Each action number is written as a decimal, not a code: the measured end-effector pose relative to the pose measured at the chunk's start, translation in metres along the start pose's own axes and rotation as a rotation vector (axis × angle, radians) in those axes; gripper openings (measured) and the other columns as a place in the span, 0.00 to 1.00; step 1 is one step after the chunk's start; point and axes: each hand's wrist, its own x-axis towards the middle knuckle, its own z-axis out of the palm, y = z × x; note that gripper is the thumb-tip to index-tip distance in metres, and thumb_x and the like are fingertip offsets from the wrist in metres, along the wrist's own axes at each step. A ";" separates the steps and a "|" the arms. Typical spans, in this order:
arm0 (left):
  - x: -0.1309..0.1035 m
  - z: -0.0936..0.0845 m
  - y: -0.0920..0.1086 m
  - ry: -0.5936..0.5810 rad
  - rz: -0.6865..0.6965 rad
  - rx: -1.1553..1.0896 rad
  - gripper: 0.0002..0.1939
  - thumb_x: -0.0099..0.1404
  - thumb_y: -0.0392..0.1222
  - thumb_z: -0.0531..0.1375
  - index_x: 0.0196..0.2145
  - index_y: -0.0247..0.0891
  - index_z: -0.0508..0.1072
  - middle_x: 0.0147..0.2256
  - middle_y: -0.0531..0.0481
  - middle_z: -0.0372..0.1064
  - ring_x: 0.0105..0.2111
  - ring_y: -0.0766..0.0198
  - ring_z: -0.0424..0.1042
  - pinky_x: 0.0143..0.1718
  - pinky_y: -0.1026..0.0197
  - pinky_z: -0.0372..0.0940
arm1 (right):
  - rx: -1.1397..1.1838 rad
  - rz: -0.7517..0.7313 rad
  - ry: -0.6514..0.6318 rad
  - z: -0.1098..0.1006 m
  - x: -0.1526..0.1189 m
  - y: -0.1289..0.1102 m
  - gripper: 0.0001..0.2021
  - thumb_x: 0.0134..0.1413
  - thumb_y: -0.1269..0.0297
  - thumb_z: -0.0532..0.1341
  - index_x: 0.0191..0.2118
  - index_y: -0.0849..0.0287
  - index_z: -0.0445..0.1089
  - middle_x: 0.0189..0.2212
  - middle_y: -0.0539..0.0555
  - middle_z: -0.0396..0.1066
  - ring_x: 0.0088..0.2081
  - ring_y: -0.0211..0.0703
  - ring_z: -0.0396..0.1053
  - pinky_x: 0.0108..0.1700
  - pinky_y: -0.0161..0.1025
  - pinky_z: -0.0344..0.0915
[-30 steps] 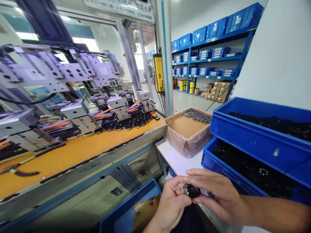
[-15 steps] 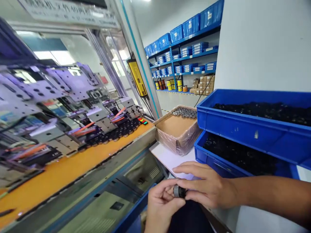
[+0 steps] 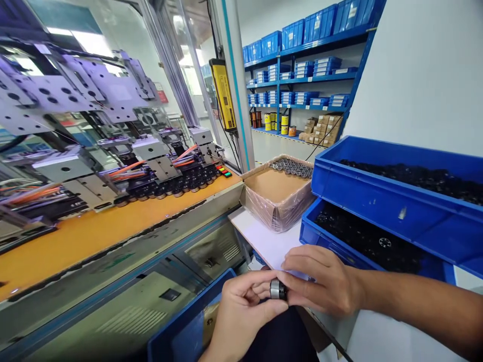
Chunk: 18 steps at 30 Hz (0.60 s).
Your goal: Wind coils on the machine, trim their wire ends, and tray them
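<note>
In the head view, my left hand (image 3: 245, 306) pinches a small round part with a silver metal ring and a black end (image 3: 276, 289) between thumb and fingers. My right hand (image 3: 320, 281) closes on the black end from the other side, its fingers curled and partly hiding it. Both hands meet just in front of the white tabletop (image 3: 256, 236). To their right, the lower blue bin (image 3: 332, 246) is filled with small black parts, with one pale ring-shaped piece (image 3: 385, 243) among them.
An upper blue bin (image 3: 377, 191) of black parts overlaps the lower one. A plastic-lined cardboard box (image 3: 279, 206) holds rows of metal rings at its far side. On the left, a machine's orange deck (image 3: 151, 216) carries a line of round parts. Another blue bin (image 3: 181, 322) sits below.
The camera view has shifted slightly. My right fingers are more curled over the part, which shows its metal ring brighter. A pale ring is now visible in the lower bin.
</note>
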 end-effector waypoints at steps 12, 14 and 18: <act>-0.001 0.000 -0.004 0.028 -0.039 -0.019 0.19 0.45 0.28 0.73 0.36 0.43 0.82 0.33 0.47 0.81 0.31 0.61 0.81 0.36 0.69 0.74 | 0.080 -0.033 -0.012 0.000 -0.001 0.000 0.11 0.60 0.71 0.61 0.44 0.77 0.71 0.34 0.61 0.70 0.38 0.48 0.69 0.37 0.43 0.73; -0.002 0.003 -0.007 0.037 -0.039 -0.024 0.20 0.45 0.28 0.73 0.36 0.42 0.82 0.32 0.48 0.82 0.31 0.61 0.81 0.36 0.68 0.75 | 0.060 -0.053 -0.029 -0.001 0.000 0.000 0.12 0.61 0.72 0.60 0.45 0.78 0.71 0.32 0.59 0.70 0.35 0.47 0.69 0.34 0.42 0.72; -0.006 0.014 -0.016 0.127 0.042 -0.007 0.17 0.47 0.28 0.72 0.36 0.43 0.81 0.32 0.50 0.82 0.34 0.62 0.81 0.39 0.65 0.76 | 0.025 -0.036 -0.029 0.000 -0.001 -0.004 0.14 0.63 0.70 0.56 0.45 0.79 0.69 0.30 0.60 0.70 0.32 0.47 0.69 0.32 0.43 0.72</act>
